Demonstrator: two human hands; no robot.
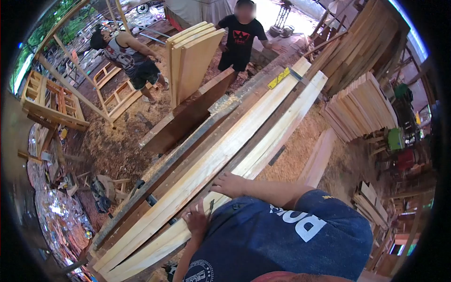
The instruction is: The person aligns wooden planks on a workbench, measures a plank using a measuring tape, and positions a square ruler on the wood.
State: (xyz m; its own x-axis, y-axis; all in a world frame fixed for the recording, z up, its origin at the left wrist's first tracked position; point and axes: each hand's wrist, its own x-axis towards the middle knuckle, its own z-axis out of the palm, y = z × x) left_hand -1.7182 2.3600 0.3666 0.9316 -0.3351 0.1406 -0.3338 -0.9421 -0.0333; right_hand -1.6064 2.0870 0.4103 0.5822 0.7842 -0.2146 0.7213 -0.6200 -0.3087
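Two long pale boards lie side by side on a long workbench, with a dark gap between them. My right hand (229,184) rests flat on the near board (263,152), its fingers stretched toward the gap. Lower down on the same board is my left hand (195,219), fingers bent and apart against the wood. A small dark object (212,205) sits beside the left hand; its kind is unclear. The far board (206,160) runs parallel, untouched by either hand. A yellow tool with markings (279,78) lies at its upper end.
A person in black (242,35) stands beyond the bench, and another person (129,56) bends at the left. Upright planks (192,61) and a brown slab (188,115) stand across the bench. Stacked boards (361,108) are at right. Wood shavings (293,162) cover the floor.
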